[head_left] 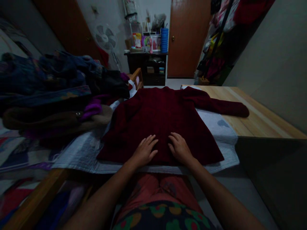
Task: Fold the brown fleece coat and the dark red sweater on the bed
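Note:
A dark red long-sleeved top (160,111) lies spread out in front of me, its hem toward my body. One sleeve stretches out to the right; the other side lies folded or bunched at the left. My left hand (145,150) rests palm down on the lower part of the top, fingers spread and holding nothing. Likewise flat on the cloth, a little to the right, is my right hand (179,147), its fingers apart. Beneath the top is a light grey-blue cloth (223,140) that shows around its edges.
A heap of folded jeans and dark clothes (67,76) stands at the left. To the right runs a wooden board (259,124), the red sleeve lying partly on it. Farther back are a fan (105,36), a dark cabinet (146,64), a wooden door (184,41) and hanging clothes (216,44).

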A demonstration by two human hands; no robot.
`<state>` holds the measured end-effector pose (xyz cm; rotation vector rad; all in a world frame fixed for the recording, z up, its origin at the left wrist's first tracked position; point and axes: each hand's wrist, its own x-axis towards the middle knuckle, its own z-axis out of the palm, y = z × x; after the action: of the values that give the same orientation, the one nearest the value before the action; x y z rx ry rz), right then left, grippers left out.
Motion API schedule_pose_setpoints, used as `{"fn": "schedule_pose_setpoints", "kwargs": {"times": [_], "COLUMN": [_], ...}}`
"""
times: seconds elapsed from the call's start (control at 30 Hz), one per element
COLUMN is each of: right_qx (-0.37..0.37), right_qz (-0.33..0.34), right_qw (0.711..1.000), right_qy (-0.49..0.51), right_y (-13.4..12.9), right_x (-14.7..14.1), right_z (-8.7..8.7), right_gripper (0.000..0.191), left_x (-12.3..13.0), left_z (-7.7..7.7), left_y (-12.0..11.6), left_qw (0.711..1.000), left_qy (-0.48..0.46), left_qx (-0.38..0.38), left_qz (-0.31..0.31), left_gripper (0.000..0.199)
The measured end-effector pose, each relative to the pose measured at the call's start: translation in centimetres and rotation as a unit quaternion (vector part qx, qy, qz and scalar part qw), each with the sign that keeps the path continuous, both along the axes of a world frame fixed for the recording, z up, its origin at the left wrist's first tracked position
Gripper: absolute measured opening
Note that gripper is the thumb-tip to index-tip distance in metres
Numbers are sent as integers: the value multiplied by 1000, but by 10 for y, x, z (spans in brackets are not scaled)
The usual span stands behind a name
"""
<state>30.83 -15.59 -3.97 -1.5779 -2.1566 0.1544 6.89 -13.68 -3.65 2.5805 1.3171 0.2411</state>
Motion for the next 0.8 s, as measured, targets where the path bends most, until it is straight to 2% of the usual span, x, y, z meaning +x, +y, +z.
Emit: {"fn": "schedule_pose_setpoints", "kwargs": {"times": [0.07, 0.17, 0.3, 0.47, 0.53, 0.63, 0.73, 0.8], "right_qx": [-3, -23, -49, -69, -76, -84, -89, -87], "right_qz": [23, 36, 31, -7, -32, -57, -58, -41], "right_qw": [1000, 999, 998, 997, 996, 993, 992, 994], "right_qy": [-6, -15, -20, -35, -45, -62, -67, -59], "right_y": [0, -3, -10, -16, -18, -16, -8, 1], "right_x": [-10, -10, 2, 29, 41, 50, 39, 23], "right_z": [-5, -8, -6, -2, 0, 7, 14, 15], "right_gripper": [39, 42, 46, 47, 47, 46, 44, 45], "left_x": [5, 0, -11, -14, -12, 0, 20, 33], "left_z": [0, -3, -9, -14, -9, 8, 23, 25], "left_y": [-3, -6, -6, -5, -5, -2, 5, 10], "left_qw": [1000, 1000, 1000, 1000, 1000, 1000, 998, 994], "left_qy": [-13, -12, -2, -7, -5, 13, 40, 50], "left_qx": [-14, -18, -14, 2, 2, -2, 15, 40], "left_qz": [-23, -21, -12, -16, -14, 13, 55, 83], "left_gripper": [54, 57, 57, 56, 56, 51, 40, 40]}}
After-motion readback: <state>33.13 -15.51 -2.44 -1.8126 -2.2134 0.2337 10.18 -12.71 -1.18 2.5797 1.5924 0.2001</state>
